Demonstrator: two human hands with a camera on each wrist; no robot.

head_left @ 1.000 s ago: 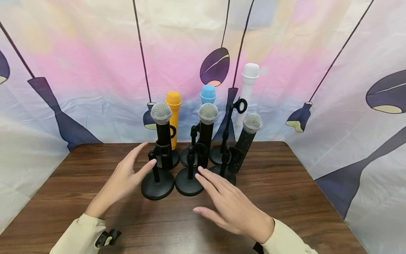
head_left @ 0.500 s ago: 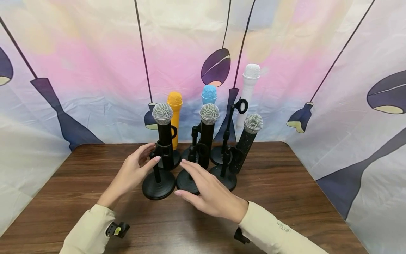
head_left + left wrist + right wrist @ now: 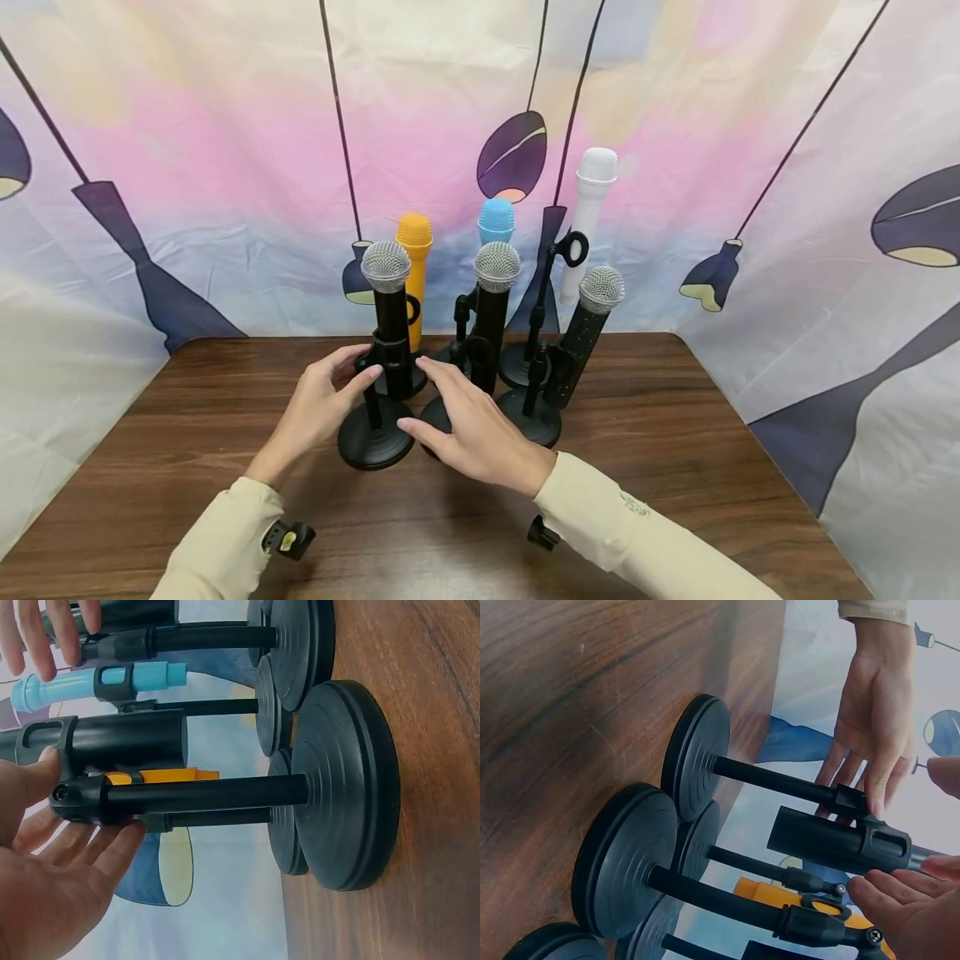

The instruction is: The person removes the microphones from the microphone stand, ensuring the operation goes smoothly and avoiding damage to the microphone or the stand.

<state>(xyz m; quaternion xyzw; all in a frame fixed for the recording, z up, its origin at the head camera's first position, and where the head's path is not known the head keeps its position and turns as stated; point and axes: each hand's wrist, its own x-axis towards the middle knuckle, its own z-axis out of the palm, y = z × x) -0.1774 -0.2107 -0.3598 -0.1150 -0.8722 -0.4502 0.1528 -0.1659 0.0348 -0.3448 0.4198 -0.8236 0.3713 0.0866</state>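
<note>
In the head view, a black microphone with a silver mesh head point(image 3: 386, 265) stands upright in the clip of the front-left black desktop microphone stand point(image 3: 375, 440). My left hand point(image 3: 318, 408) grips this stand at its top joint. In the left wrist view, the thumb lies at the clip and the fingers point(image 3: 120, 851) curl behind the pole point(image 3: 210, 793). My right hand point(image 3: 480, 429) reaches in from the right, fingers extended and holding nothing, close to the same microphone. It covers part of the front-middle stand's base point(image 3: 435, 414). In the right wrist view, its fingers point(image 3: 889, 896) lie beside the black microphone body point(image 3: 817, 840).
Behind stand yellow point(image 3: 415, 233), blue point(image 3: 496, 218) and white point(image 3: 596, 171) microphones. Two more black microphones with silver heads are at the middle point(image 3: 497, 267) and right point(image 3: 602, 289), the right one tilted. The wooden table point(image 3: 660, 467) ends at a patterned cloth backdrop point(image 3: 255, 167).
My right hand has moved left and forward, from the front-middle stand toward the front-left microphone. My left hand has moved in and closed its fingers around the front-left stand's top.
</note>
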